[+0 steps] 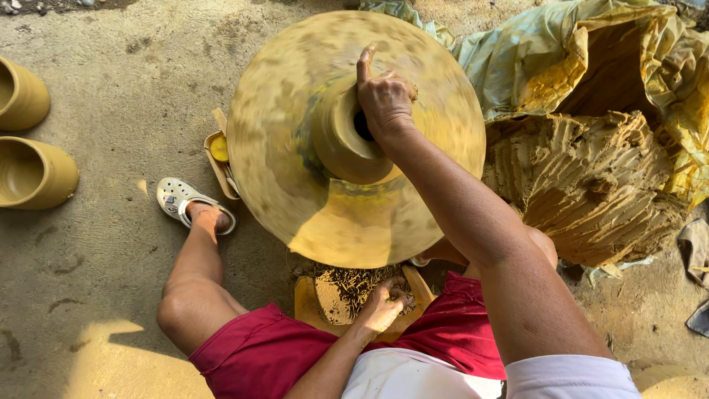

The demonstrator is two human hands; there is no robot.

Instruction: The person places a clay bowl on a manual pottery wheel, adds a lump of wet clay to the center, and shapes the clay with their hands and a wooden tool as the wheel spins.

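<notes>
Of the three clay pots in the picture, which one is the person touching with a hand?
The pot on the spinning wheel: the right hand rests on its rim. The two finished pots lie untouched on the ground at the left edge.

A pot (pixel 343 140) sits at the middle of the wheel (pixel 295 214), with the right hand (pixel 384 100) on its mouth. Below the wheel, between the knees, the left hand (pixel 384 303) rests on a bowl of scraps (pixel 336 295). A heap of clay (pixel 591 185) lies right of the wheel, in a sheet (pixel 532 59). Two finished pots (pixel 33 174) stand on the floor at far left. A small tray (pixel 219 151) touches the wheel's left edge, just above a sandalled foot (pixel 193 203).
</notes>
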